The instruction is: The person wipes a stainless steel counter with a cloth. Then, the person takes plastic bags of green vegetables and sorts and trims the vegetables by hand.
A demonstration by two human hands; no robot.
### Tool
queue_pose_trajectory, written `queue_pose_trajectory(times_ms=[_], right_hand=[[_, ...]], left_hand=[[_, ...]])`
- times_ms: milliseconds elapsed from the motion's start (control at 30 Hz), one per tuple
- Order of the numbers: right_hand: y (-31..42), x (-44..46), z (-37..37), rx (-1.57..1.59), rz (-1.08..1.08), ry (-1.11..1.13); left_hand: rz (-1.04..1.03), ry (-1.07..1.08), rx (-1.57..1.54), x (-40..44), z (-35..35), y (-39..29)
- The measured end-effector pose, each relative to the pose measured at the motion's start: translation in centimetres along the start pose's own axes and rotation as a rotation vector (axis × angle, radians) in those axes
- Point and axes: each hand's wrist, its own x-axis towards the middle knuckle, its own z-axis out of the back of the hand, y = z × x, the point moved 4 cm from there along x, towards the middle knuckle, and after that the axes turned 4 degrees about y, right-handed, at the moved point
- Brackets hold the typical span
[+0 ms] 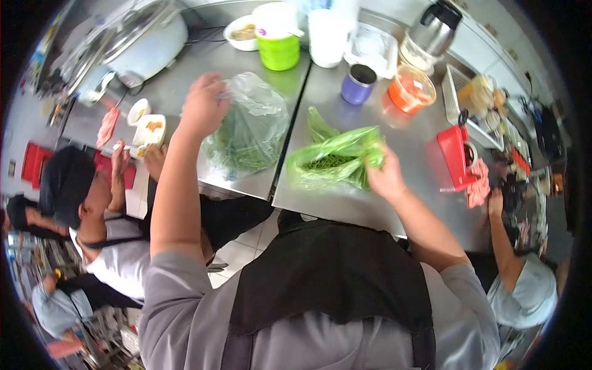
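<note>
Your right hand [386,173] tight on a green bag [346,143], left hand [205,106] by a clear bag [253,126], its grip unclear.

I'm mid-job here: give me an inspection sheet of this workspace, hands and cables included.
Surface: stainless-steel tables meeting at a dark seam.
Job's things: transparent plastic bag of greens left of the seam; translucent green plastic bag with leafy contents right of it.
Clutter: purple round cup, round clear tub with orange contents, lime-green round container, red boxy container, pink crumpled cloth.
Hands: right hand grips the green bag's end; left hand at the transparent bag's edge, grip unclear.
Cables: thin dark cables on the tabletop beside the white rounded appliance.
Surroundings: person in black cap at left; person in pale shirt at right.
</note>
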Motion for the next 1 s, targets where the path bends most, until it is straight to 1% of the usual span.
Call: queue_pose_trajectory(times_ms=[67,100,133,200,300,367,400,433,467,500,567,600,633,700,733,800,900,967,1000], right_hand=[[-0.7,-1.4,1.9,0.14,-0.092,-0.209],[-1.0,-2.1,2.7,0.207,-0.134,-0.312],[-1.2,-2.4,3.4,0.269,-0.212,-0.368],[-1.2,-3.0,5.1,0.397,-0.347,-0.486],[0.4,-3.7,5.7,0.619,-0.349,-0.618],[1.5,-5.1,6.4,0.704,-0.308,-0.68],[3.2,-5.8,6.5,0.758,-0.306,-0.723],[4.1,-6.5,6.6,0.815,-0.305,-0.762],[3.2,-8.1,7.6,0.796,-0.278,-0.685],[2.9,-9.4,7.8,0.785,-0.324,-0.696],[3.5,-12.9,9.0,0.74,-0.397,-0.763],[4.7,-14.1,9.1,0.766,-0.305,-0.808],[3.8,-16.4,9.5,0.788,-0.337,-0.799],[5.5,-19.9,10.3,0.836,-0.326,-0.813],[6.1,-21.9,10.7,0.841,-0.296,-0.86],[7.2,-25.7,11.8,0.852,-0.233,-0.947],[4.6,-33.9,12.6,0.825,-0.287,-1.073],[5.5,-38.3,12.7,0.827,-0.243,-1.136],[5.5,-40.9,11.3,0.842,-0.209,-1.161]], left_hand=[[0.06,-0.154,-0.251,0.2,0.8,-1.5],[0.149,-0.17,-0.398,0.1,0.3,-1.6],[0.238,-0.201,-0.547,-0.1,-0.1,-1.7],[0.511,-0.146,-0.872,-0.8,-2.1,-0.3],[0.499,-0.234,-1.148,0.2,-2.8,-0.3],[0.359,-0.234,-1.25,1.6,-1.9,-0.4],[0.299,-0.234,-1.29,1.9,-1.1,-0.3],[0.332,-0.277,-1.265,2.1,-0.2,0.1],[0.363,-0.32,-1.244,2.5,0.7,0.3],[0.385,-0.364,-1.234,3.3,1.3,0.2],[0.525,-0.512,-1.385,4.1,2.4,-0.8],[0.413,-0.441,-1.286,4.4,2.2,0.5],[0.295,-0.374,-1.179,4.8,2.0,1.8],[0.294,-0.353,-1.101,5.7,3.3,0.9],[0.301,-0.36,-1.082,6.2,4.1,-0.1],[0.302,-0.377,-1.012,7.2,6.7,-3.3],[0.248,-0.341,-0.851,8.2,11.9,-11.3],[0.064,-0.392,-0.65,7.9,13.9,-14.9],[-0.037,-0.426,-0.563,7.3,14.6,-16.5]])
